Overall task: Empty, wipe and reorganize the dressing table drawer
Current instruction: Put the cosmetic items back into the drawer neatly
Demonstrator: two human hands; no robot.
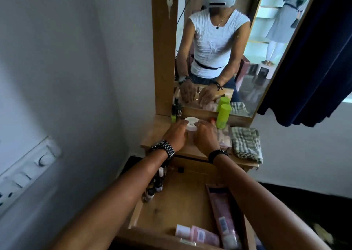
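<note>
The drawer (181,202) is pulled out below me. It holds small bottles (152,190) along its left side, pink packets (198,236) at the front and a long pink pack (222,217) on the right; the middle of its floor is bare wood. Both arms reach over it to the tabletop (156,135). My left hand (176,133) and my right hand (206,137) lie either side of a white round jar (191,125), fingertips touching it. In the mirror the fingers look stretched out.
A green bottle (223,116) stands right of the jar, with pink sachets (223,137) and a folded checked cloth (245,144) beside it. Small dark bottles (174,112) stand by the mirror (266,40). A dark curtain (314,59) hangs on the right, a switch panel (28,169) on the left wall.
</note>
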